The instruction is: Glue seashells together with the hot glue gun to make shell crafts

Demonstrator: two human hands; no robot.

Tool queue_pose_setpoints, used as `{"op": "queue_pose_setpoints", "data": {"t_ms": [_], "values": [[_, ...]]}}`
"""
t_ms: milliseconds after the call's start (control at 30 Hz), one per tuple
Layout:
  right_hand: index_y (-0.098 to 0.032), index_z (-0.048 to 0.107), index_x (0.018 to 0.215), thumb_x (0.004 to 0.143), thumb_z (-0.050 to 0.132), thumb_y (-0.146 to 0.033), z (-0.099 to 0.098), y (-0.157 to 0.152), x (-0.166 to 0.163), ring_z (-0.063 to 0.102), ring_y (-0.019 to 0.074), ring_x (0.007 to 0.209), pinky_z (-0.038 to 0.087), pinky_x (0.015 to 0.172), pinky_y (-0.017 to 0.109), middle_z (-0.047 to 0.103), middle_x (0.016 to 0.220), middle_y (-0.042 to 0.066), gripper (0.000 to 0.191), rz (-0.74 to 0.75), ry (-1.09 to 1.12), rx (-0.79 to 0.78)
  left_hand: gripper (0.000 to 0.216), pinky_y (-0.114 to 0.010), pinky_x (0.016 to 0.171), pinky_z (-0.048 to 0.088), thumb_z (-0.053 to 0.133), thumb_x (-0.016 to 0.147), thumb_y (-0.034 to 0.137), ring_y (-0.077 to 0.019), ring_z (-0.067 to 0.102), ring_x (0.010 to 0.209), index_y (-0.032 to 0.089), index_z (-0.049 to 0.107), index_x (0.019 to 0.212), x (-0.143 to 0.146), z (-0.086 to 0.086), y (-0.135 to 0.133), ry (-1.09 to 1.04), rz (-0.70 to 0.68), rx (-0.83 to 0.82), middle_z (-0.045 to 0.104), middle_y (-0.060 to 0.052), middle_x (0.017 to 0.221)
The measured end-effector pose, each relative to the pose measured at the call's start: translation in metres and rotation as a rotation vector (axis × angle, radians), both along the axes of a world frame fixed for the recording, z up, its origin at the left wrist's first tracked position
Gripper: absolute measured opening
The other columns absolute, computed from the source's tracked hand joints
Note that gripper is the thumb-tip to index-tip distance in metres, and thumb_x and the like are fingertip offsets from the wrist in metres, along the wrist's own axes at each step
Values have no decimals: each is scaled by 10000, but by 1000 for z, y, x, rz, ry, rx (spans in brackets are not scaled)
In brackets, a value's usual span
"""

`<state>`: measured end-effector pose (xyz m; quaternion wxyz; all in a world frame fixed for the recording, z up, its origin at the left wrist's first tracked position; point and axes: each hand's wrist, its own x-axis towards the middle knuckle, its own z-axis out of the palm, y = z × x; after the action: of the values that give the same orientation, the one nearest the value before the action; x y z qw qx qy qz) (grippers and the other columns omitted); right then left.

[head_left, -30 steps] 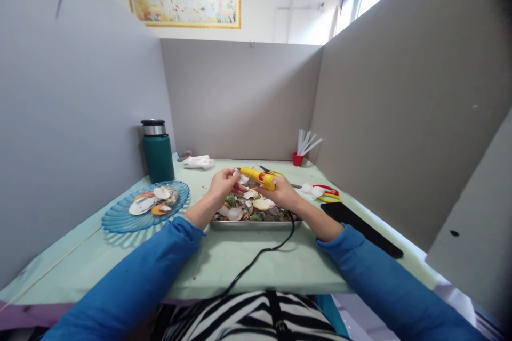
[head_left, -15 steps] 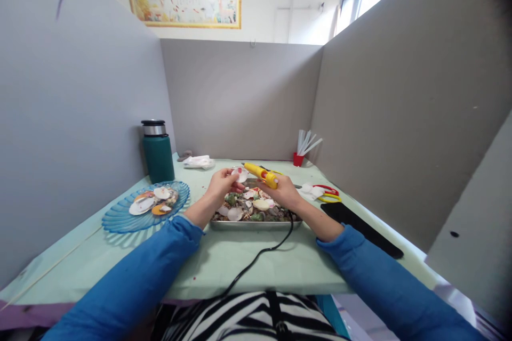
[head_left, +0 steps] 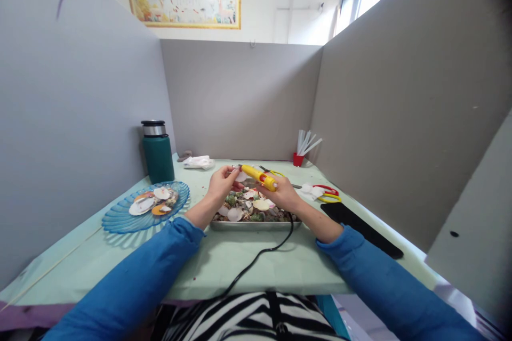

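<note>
My left hand (head_left: 221,185) pinches a small white shell (head_left: 241,176) above a metal tray (head_left: 252,225) full of mixed shells. In my right hand (head_left: 282,192) is a yellow glue gun (head_left: 259,177), gripped by its handle, its nozzle pointing left and touching or nearly touching the shell. The gun's black cord (head_left: 256,258) trails over the tray's front edge toward my body. Both hands hover over the far half of the tray.
A blue glass plate (head_left: 120,219) with several shells lies at the left, a green flask (head_left: 157,152) behind it. A red cup of white sticks (head_left: 299,155) stands at the back right. Red-and-yellow scissors (head_left: 328,193) and a black mat (head_left: 362,227) lie at the right. Grey partitions enclose the table.
The glue gun's tip has shifted left and dipped slightly, closing in on the shell in my left hand. The arms have stayed in place.
</note>
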<state>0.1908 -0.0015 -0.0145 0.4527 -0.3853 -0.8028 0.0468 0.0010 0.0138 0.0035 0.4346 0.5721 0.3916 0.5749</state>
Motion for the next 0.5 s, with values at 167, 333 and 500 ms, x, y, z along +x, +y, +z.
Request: {"op": "queue_pose_setpoints", "data": {"t_ms": [167, 333, 500], "values": [[-181, 604, 804, 814, 558, -376, -1, 2, 1, 514, 124, 589, 377, 572, 218, 586, 671, -6, 200, -17, 15, 14, 262, -213, 441, 490, 641, 726, 384, -142, 622, 479, 159, 529, 798, -1, -3, 5, 2, 14, 65, 599, 14, 563], [-181, 617, 874, 821, 552, -359, -1, -2, 0, 512, 123, 588, 368, 576, 215, 588, 682, 1, 197, 0, -28, 61, 263, -222, 425, 490, 637, 726, 388, -157, 621, 454, 160, 511, 765, 0, -4, 5, 39, -19, 68, 575, 25, 496], [-175, 633, 875, 806, 574, -328, -1, -4, 0, 500, 121, 579, 362, 584, 211, 588, 660, 5, 178, -14, -88, 82, 244, -224, 453, 505, 630, 751, 352, -150, 622, 452, 148, 505, 794, 0, 0, -2, -11, -57, -13, 596, 6, 479]]}}
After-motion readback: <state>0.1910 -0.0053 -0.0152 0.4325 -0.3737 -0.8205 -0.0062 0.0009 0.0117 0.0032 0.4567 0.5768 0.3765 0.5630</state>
